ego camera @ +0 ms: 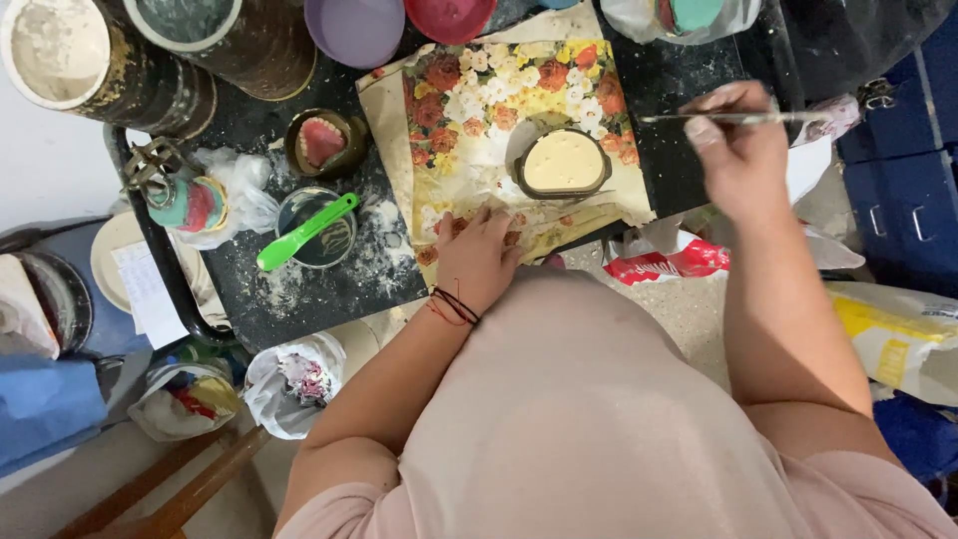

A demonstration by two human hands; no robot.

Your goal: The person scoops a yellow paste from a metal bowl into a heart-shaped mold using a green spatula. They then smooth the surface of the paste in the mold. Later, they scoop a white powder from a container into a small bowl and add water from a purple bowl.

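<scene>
Left hand [479,255] flat, fingers spread, pinning floral sheet [519,120] at table's [329,289] near edge so it stays put. Right hand [738,150] pinches thin metal tool [738,118] beside filled brass flask [562,163] mid-sheet.

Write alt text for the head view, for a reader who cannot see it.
The person's left hand presses flat on a flower-printed paper sheet beside a brass-coloured mould filled with cream plaster, while the right hand holds a thin metal spatula. A green plastic spatula rests across a small bowl.
</scene>
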